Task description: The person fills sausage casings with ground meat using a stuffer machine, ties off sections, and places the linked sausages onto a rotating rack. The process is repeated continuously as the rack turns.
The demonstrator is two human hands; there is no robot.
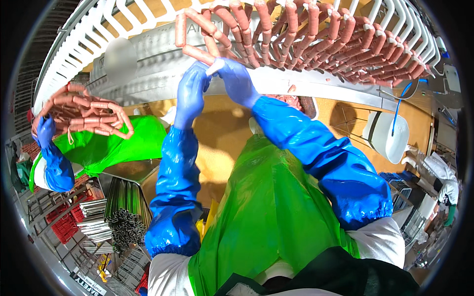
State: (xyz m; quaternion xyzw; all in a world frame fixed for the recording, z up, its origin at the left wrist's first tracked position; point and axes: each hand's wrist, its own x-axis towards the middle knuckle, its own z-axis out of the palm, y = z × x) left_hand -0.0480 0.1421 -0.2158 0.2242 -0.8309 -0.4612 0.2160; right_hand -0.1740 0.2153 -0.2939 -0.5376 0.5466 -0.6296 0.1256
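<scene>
My left hand (190,93), blue-gloved, is raised to the lower end of a loop of pink sausage links (197,53), fingers curled at it. My right hand (234,81), also blue-gloved, is closed beside it at the same link, with a small white piece (215,67) between the hands; I cannot make out what it is. The loop hangs at the front of a row of sausage strings (291,34) on white hooks (405,24), above a long steel trough (143,69).
At left a co-worker's gloved hand (45,129) holds a bunch of linked sausages (98,111). Bundled metal sticks (118,207) and red crates (61,222) lie lower left. A white scoop-like container (392,135) is at right; another person (442,182) works beyond it.
</scene>
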